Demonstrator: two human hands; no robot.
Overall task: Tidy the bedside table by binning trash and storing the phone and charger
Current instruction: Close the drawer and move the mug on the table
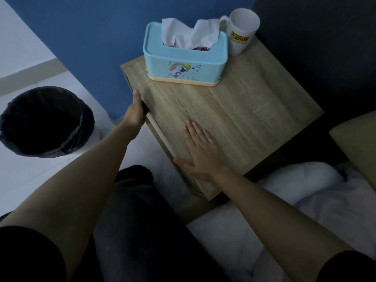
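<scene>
The wooden bedside table (244,110) fills the middle of the view. My left hand (136,109) is at its left front face, fingers curled around the top edge of a drawer front (160,132) that sits nearly flush. My right hand (200,148) lies flat on the tabletop near the front edge, fingers spread, holding nothing. A black bin (45,121) with a dark liner stands on the floor to the left. No phone, charger or trash shows on the tabletop.
A light blue tissue box (184,58) with tissues sticking out stands at the back of the table, a white mug (241,31) beside it at the back right corner. A blue wall is behind. White bedding (301,192) and a pillow (358,143) lie to the right.
</scene>
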